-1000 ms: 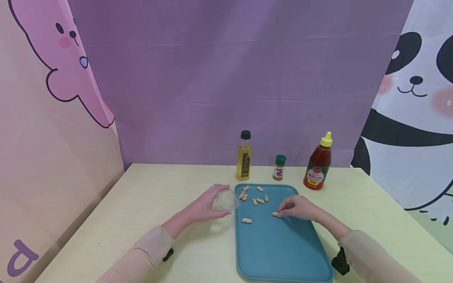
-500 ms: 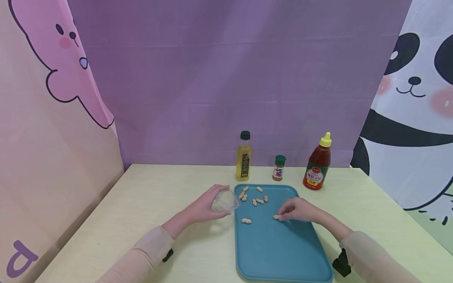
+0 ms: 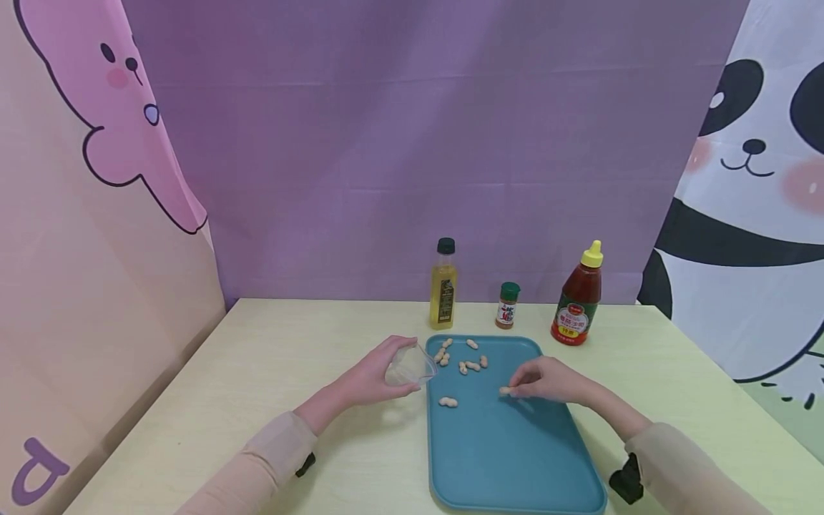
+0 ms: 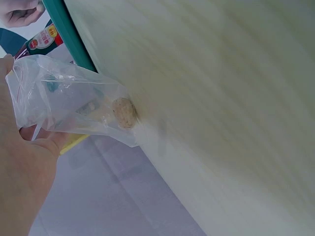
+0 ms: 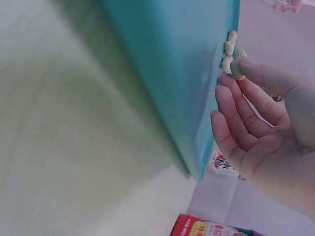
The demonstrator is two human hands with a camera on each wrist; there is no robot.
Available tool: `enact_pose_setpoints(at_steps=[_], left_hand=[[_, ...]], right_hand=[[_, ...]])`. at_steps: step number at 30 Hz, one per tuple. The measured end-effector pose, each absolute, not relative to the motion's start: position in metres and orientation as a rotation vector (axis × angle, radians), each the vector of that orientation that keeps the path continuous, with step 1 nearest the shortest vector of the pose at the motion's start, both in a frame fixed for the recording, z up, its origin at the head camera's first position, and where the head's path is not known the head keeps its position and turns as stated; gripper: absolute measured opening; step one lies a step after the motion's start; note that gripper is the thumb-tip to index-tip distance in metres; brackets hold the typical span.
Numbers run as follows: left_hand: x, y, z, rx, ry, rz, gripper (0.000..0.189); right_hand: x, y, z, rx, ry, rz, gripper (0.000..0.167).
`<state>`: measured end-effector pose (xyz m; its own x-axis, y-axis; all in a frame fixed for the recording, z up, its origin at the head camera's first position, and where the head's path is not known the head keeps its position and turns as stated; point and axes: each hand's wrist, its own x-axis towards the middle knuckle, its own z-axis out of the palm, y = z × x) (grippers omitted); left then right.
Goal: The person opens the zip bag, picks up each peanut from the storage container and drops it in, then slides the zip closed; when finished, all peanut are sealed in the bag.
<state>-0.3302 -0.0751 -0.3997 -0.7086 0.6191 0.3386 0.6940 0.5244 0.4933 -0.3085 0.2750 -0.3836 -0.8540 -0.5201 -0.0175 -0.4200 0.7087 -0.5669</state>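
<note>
My left hand (image 3: 380, 370) holds a clear plastic bag (image 3: 409, 366) by its mouth, spread between thumb and fingers, just left of the tray. Inside the bag lies a peanut (image 4: 125, 112), seen in the left wrist view. Between thumb and fingertips, my right hand (image 3: 547, 379) pinches another peanut (image 3: 505, 391) close over the blue tray (image 3: 508, 458). The right wrist view shows this pinched peanut (image 5: 237, 68) partly covered by the thumb. Several unshelled peanuts (image 3: 473, 366) lie scattered at the tray's far end, and a single peanut (image 3: 448, 402) sits nearer its left edge.
Behind the tray stand an oil bottle (image 3: 443, 286) with a dark cap, a small green-capped spice jar (image 3: 507, 307) and a red sauce bottle (image 3: 577, 304) with a yellow nozzle. The pale wooden table (image 3: 257, 372) ends at a purple cloth backdrop (image 3: 386, 157).
My right hand dipped slightly toward the near side with its peanut, then came up a little. The left hand and the bag stayed still, as did the peanuts on the tray.
</note>
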Motion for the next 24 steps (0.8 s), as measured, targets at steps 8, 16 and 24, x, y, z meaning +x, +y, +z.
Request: enact_pose_setpoints(at_steps=[8,16,24], left_hand=[[-0.329,-0.075,-0.400,-1.135,-2.647,-0.932,0.076],[-0.328,-0.075,-0.398,-1.134,-2.652,-0.945,0.075],[-0.326,-0.076,-0.396,-1.137,-2.645,-0.955,0.075]], right_hand=[[-0.313,0.265,-0.373,-0.808,2.780,-0.843,0.021],[-0.313,0.243,-0.366,-0.817,2.844,-0.932,0.025],[-0.307,0.212,-0.359,-0.859,2.814,-1.063,0.024]])
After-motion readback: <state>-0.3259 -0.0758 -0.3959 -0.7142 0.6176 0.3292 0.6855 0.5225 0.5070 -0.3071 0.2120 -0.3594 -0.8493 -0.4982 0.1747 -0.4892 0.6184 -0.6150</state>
